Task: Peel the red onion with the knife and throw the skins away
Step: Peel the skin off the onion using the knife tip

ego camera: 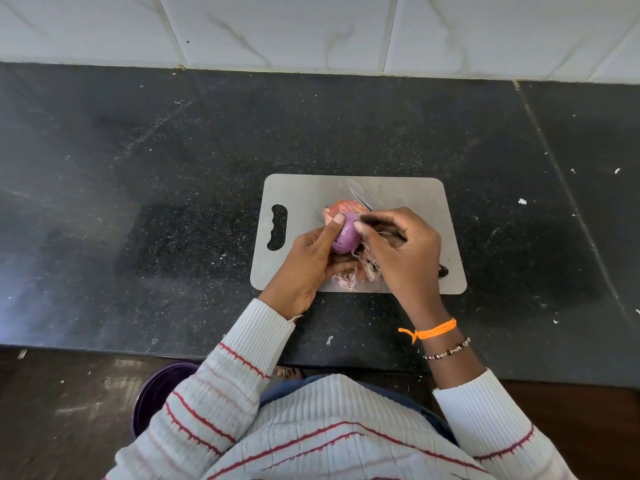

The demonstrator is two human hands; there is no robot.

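The red onion (346, 233), purple where its skin is off, is held over the grey cutting board (304, 195). My left hand (308, 265) grips it from the left, thumb on top. My right hand (405, 251) reaches in from the right, and its thumb and forefinger pinch a strip of skin at the onion's side. The knife (360, 199) runs slantwise under that hand, with the blade tip pointing far-left and the dark handle end (444, 270) showing near the board's right edge. Loose skins (346, 280) lie on the board below the onion, and a larger orange piece (341, 206) lies behind it.
The board sits on a black speckled counter (173, 202) with a white tiled wall (311, 29) behind. A dark purple bin (156, 393) stands on the floor at the lower left, below the counter's front edge. Small white scraps dot the counter to the right.
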